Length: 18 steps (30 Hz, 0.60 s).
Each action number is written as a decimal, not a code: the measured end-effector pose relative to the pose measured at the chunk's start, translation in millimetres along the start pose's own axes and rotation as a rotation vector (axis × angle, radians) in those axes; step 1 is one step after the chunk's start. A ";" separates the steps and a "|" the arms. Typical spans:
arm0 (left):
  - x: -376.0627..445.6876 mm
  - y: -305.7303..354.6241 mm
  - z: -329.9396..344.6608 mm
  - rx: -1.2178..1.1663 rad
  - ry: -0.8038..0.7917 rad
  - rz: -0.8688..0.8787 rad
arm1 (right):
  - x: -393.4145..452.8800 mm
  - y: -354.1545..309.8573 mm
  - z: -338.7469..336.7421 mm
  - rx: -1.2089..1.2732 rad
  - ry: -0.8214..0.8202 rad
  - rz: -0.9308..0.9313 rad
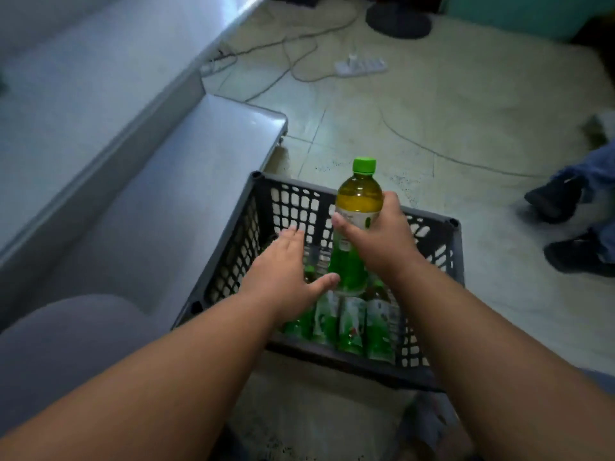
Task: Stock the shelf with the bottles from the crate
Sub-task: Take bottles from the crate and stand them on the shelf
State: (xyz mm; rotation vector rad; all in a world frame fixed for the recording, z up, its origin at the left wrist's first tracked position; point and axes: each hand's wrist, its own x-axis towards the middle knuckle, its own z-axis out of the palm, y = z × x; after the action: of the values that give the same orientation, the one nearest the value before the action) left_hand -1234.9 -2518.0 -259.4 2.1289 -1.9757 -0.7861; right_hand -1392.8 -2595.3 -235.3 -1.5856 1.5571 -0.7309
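One head-worn wide-angle view looks forward and steeply down from above the crate [429,371], close over both forearms. The frame takes in the shelf [186,181] at left and the floor [466,128] beyond.

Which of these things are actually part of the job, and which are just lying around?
Part of the job:
- bottle held in the right hand
- left hand, open over the crate
- bottles lying in the crate
- grey shelf

Just lying about:
- power strip
- cables
- fan base
- another person's shoes
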 end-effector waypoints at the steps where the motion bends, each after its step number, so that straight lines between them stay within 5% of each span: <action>1: -5.2 -9.6 -22.9 -0.058 0.052 -0.012 | -0.6 -25.5 7.1 0.016 0.011 -0.036; 10: -72.9 -164.0 -186.8 0.035 0.352 -0.173 | -26.0 -242.8 142.3 0.219 -0.173 -0.355; 18: -47.2 -268.4 -231.3 0.046 0.322 -0.347 | 4.5 -322.2 222.2 0.226 -0.240 -0.495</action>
State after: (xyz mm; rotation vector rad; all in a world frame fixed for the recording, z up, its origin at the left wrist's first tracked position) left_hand -890.9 -2494.5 -165.1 2.4765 -1.5032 -0.4046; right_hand -1032.3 -2587.8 -83.0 -1.8251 0.8814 -0.9037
